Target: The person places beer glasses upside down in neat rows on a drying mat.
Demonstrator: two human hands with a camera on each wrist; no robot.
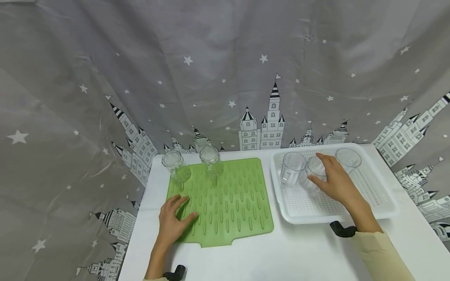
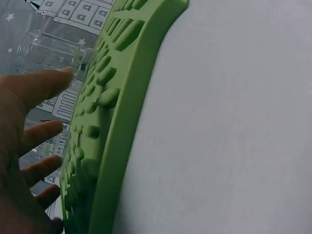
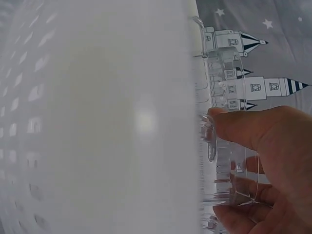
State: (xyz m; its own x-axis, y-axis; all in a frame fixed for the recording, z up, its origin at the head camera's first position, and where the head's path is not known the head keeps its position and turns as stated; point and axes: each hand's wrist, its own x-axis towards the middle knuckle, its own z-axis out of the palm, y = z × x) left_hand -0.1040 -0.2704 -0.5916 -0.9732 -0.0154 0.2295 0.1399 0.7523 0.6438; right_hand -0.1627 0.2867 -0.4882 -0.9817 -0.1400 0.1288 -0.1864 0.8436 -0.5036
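Observation:
Over the white basket (image 1: 288, 212), my right hand (image 1: 335, 181) grips a clear glass mug (image 1: 314, 167), thumb on one side and fingers round the other. In the right wrist view, the mug's handle (image 3: 211, 146) shows beside the thumb. A second glass mug (image 1: 293, 169) stands to its left in the basket, and a third glass (image 1: 348, 158) is partly behind the hand. My left hand (image 1: 171, 220) hovers at the left edge of the green ridged mat (image 1: 232, 207), fingers spread and holding nothing. Two glass mugs (image 1: 177, 168) (image 1: 211, 162) stand at the mat's back left.
The mat and basket lie side by side on a white table (image 1: 253, 253), with a narrow gap between them. A grey curtain (image 1: 211, 78) printed with castles and stars hangs right behind the table. The basket's raised wall fills much of the right wrist view.

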